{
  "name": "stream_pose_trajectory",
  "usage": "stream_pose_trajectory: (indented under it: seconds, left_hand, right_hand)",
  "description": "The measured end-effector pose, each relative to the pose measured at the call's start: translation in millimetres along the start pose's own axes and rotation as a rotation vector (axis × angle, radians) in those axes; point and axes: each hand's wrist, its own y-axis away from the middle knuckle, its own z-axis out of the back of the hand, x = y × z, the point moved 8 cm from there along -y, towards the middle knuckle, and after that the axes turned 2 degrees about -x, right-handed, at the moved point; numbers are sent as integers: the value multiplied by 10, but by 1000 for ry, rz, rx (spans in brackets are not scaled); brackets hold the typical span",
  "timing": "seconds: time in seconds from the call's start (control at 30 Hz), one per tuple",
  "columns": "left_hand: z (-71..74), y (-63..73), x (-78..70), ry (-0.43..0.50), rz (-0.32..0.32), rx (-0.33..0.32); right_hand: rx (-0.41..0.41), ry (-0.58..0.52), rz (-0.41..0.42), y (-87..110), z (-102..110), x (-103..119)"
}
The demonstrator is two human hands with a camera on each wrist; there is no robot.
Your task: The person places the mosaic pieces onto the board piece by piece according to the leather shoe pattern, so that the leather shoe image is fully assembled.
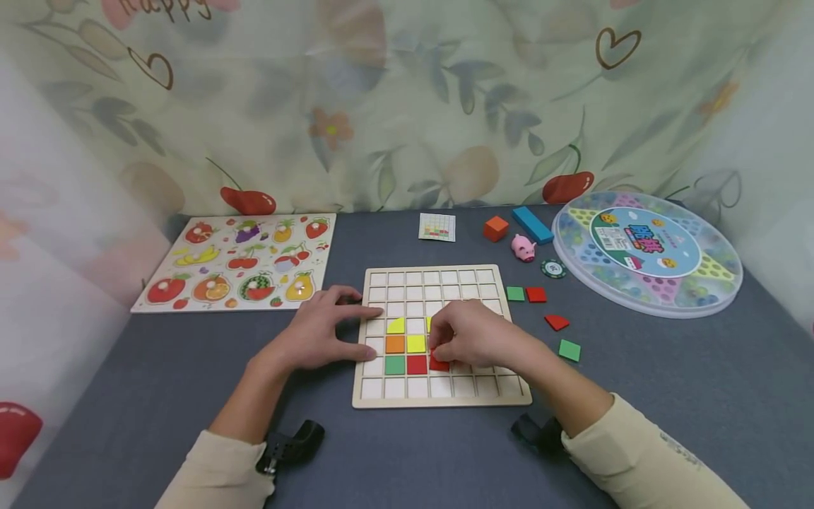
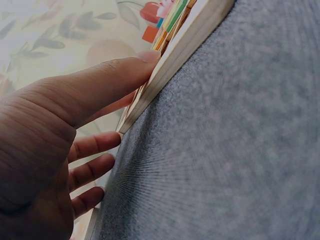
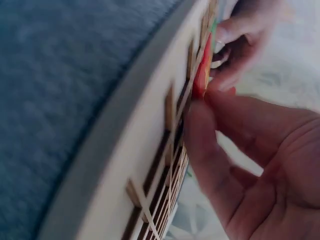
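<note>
A wooden grid board (image 1: 445,401) lies flat on the dark cloth. Its cells hold a green tile (image 1: 395,365), a red square tile (image 1: 416,365), an orange tile (image 1: 395,344), a yellow square tile (image 1: 416,344) and a yellow piece with a rounded corner (image 1: 396,326). My left hand (image 1: 327,329) rests on the board's left edge, thumb and fingers spread. With thumb and fingertips my right hand (image 1: 473,332) pinches another red tile (image 1: 439,365) at the cell right of the red square. That hand partly hides a further yellow piece (image 1: 429,324).
Right of the board lie green tiles (image 1: 569,350) and red pieces (image 1: 536,295). Behind them are a pink pig (image 1: 523,247), an orange cube (image 1: 495,228), a blue block (image 1: 533,225), a chip (image 1: 553,268) and a round game box (image 1: 718,283). A pattern card (image 1: 437,227) and fruit board (image 1: 216,244) lie farther back.
</note>
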Motion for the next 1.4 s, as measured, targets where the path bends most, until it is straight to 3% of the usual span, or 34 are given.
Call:
stream_pose_trajectory:
  seconds: [0.13,0.33,0.9,1.2,1.4]
  left_hand:
    - [-1,4,12,1,2,0]
    - [-3,8,30,-5,5,1]
    - [5,11,19,-10,-1,1]
    - [6,14,25,-7,2,1]
    - [-3,4,14,0,-1,1]
  right_hand:
    - [-14,88,-9,-6,-28,12]
    - [-3,111,53,13,-48,47]
    - [37,-27,109,367,321,-247]
    - [45,-28,46,617,473,-543]
    - [71,37,-32,749,495,-768]
